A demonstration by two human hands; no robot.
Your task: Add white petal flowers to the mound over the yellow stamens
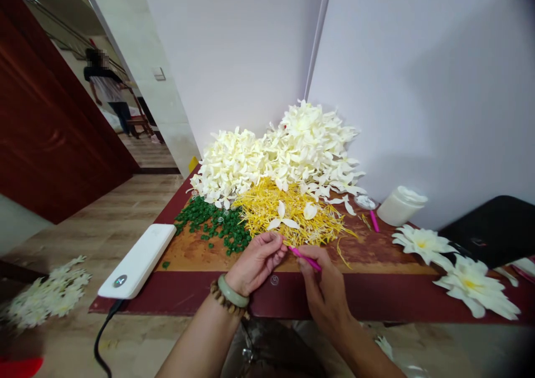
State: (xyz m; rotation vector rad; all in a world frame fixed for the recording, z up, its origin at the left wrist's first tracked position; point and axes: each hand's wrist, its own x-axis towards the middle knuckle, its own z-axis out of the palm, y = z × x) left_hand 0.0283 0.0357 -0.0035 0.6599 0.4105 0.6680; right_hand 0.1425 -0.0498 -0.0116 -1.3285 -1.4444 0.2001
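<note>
My left hand (258,260) is closed in a pinch at the near edge of a heap of yellow artificial stamens (267,202). A small yellow stamen shows at its fingertips, mostly hidden by them. My right hand (328,291) grips a slim pink stick (308,259), its tip touching or almost touching the left fingertips. Just beyond the hands, a white three-lobed petal piece (282,221) and a single cupped petal (310,211) lie on the stamens. Small green flower bases (228,230) are scattered left of my left hand.
White petals (288,149) are piled against the wall. A white power bank (137,262) with a cable is at the table's left corner. On the right are a white jar (401,205), another pink stick (373,221), finished flowers (476,286) and a black object (493,227). A person (109,88) stands beyond the doorway.
</note>
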